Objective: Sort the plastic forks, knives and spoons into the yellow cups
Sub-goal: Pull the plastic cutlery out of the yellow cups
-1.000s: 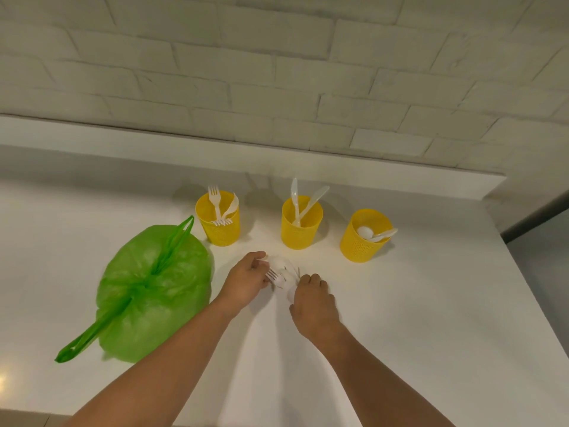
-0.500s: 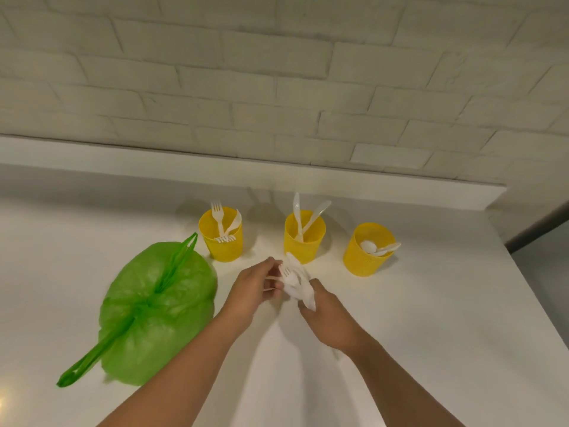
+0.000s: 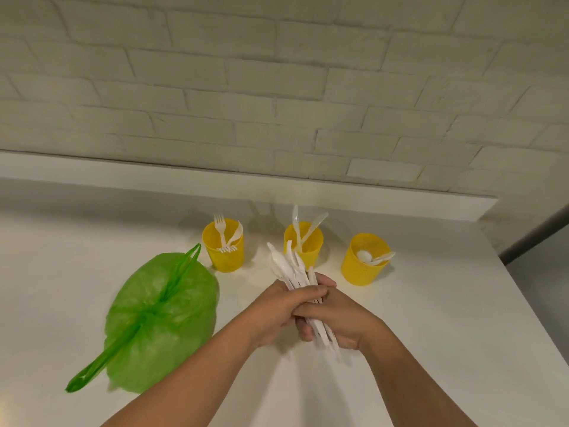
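Both hands clasp a bundle of white plastic cutlery (image 3: 288,268) above the counter. My left hand (image 3: 277,306) wraps over its middle from the left, and my right hand (image 3: 334,318) grips it from the right and below. Handle ends stick out under the right hand. Behind them stand three yellow cups: the left cup (image 3: 223,248) holds forks, the middle cup (image 3: 304,246) holds knives, and the right cup (image 3: 365,260) holds spoons.
A tied green plastic bag (image 3: 160,315) lies on the white counter (image 3: 415,349) to the left of my hands. A white ledge and brick wall run behind the cups. The counter's edge falls off at the right.
The cutlery lay on the counter under both hands; now both hands have gathered it into a bundle and raised it toward me.
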